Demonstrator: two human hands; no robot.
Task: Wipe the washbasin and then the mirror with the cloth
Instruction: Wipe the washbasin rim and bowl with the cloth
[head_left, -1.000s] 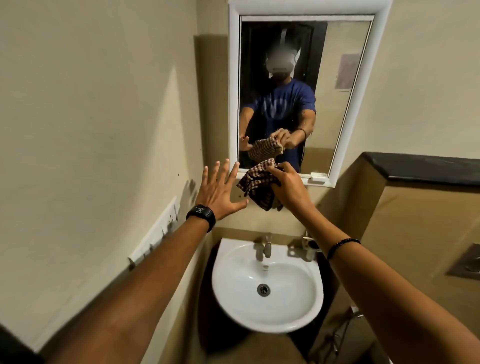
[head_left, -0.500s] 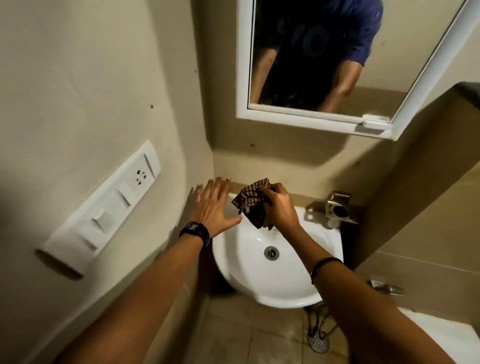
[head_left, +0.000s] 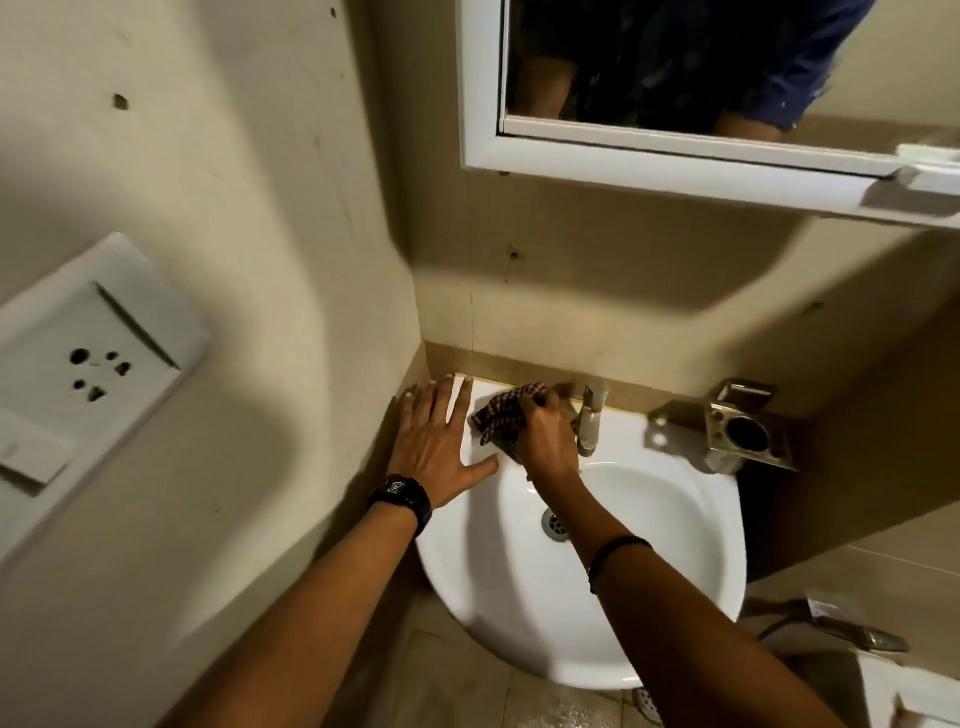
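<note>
Got the checked cloth (head_left: 501, 422) wadded in the right hand (head_left: 551, 442), fingers curled over it, pressed onto the back-left ledge of the washbasin (head_left: 675, 571) just left of the tap (head_left: 589, 422). Looks soft, light and floppy, so probably best kept bunched in the palm, not pinched by a corner. Bracing with the left hand (head_left: 435, 448), spread flat on the rim. Probably slick glazed ceramic. Cramped corner: wall (head_left: 260, 260) tight on the left, mirror (head_left: 675, 57) overhead.
</note>
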